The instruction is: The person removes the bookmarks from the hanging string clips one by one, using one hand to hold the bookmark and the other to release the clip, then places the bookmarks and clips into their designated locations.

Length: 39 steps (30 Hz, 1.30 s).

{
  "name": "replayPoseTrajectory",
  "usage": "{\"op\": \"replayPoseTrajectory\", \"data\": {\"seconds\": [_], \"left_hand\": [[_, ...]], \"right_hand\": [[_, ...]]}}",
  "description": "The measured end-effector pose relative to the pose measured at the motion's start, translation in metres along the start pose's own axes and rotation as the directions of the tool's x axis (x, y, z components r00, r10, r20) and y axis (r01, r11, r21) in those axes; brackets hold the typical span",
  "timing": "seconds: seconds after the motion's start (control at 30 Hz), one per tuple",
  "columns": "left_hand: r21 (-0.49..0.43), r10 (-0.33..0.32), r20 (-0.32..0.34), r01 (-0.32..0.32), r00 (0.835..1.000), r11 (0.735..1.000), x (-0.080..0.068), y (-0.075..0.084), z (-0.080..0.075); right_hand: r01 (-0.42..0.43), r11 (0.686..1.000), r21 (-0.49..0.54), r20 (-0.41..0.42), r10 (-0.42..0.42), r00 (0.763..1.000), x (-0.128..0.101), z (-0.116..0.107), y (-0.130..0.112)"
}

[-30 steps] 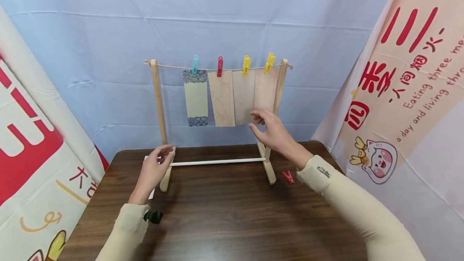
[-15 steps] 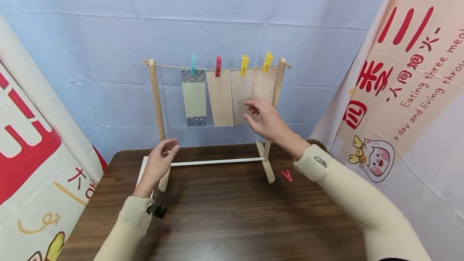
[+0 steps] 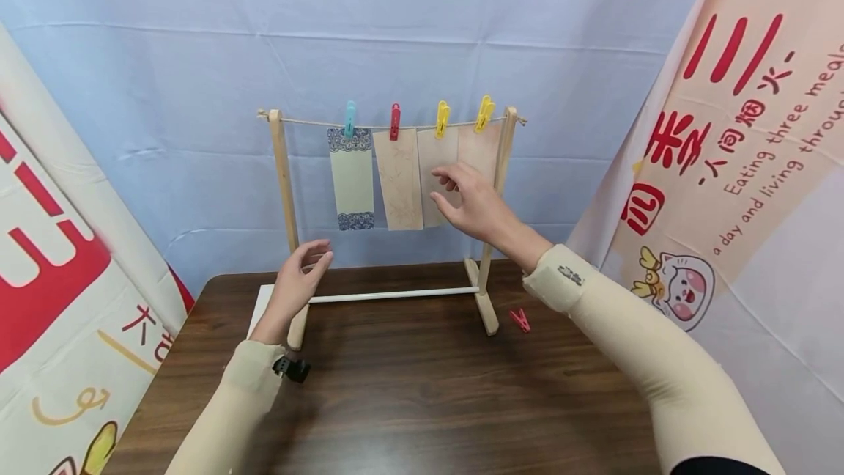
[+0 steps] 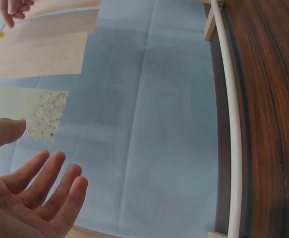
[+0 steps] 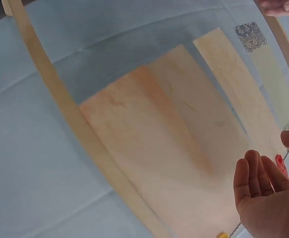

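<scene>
Several paper cards hang by clothespins from a string on a wooden stand. At the left is the blue-patterned card (image 3: 352,180) under a light-blue clothespin (image 3: 350,119); beside it a beige card (image 3: 399,180) hangs from a red clothespin (image 3: 395,122). Two pale cards further right overlap, under yellow clothespins (image 3: 442,119). My right hand (image 3: 471,200) is in front of these pale cards, fingers loosely bent and thumb apart, holding nothing. Near the stand's left post (image 3: 282,174) my left hand (image 3: 298,281) is raised, its fingers loosely bent around nothing, below the patterned card (image 4: 47,114).
A loose pink-red clothespin (image 3: 519,319) lies on the dark wooden table (image 3: 409,394), right of the stand's right foot (image 3: 486,312). The white crossbar (image 3: 395,294) joins the posts low down. A white sheet (image 3: 259,310) lies partly behind my left wrist. A pale cloth hangs behind.
My right hand has risen and moved left across the pale cards. My left hand has lifted and shifted right, showing more of the white sheet. The cards and clothespins stay on the string.
</scene>
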<state>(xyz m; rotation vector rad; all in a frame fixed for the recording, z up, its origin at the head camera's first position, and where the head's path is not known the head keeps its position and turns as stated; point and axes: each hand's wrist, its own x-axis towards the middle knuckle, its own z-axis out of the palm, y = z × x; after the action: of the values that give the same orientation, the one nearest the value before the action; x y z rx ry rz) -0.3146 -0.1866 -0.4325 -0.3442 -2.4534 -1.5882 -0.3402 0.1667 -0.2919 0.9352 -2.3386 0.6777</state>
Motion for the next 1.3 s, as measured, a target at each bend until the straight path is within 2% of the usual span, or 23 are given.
{"op": "replayPoseTrajectory", "data": {"seconds": [0.23,0.6,0.93,1.3], "left_hand": [[0.011,-0.023,0.012,0.022,1.000,1.000,0.008,0.003,0.002],[-0.005,0.001,0.004,-0.001,1.000,1.000,0.020,0.006,0.004],[-0.019,0.003,0.018,-0.003,1.000,1.000,0.030,0.004,0.006],[-0.040,0.033,0.016,-0.032,0.999,0.999,0.034,0.006,0.011]], "right_hand": [[0.010,1.000,-0.012,-0.009,-0.010,1.000,0.009,-0.003,-0.005],[0.079,0.997,-0.016,-0.042,-0.079,0.996,0.029,-0.010,-0.016],[0.058,0.998,-0.034,-0.015,-0.058,0.998,0.051,-0.016,-0.032],[0.097,0.995,-0.032,-0.022,-0.097,0.995,0.072,-0.017,-0.044]]}}
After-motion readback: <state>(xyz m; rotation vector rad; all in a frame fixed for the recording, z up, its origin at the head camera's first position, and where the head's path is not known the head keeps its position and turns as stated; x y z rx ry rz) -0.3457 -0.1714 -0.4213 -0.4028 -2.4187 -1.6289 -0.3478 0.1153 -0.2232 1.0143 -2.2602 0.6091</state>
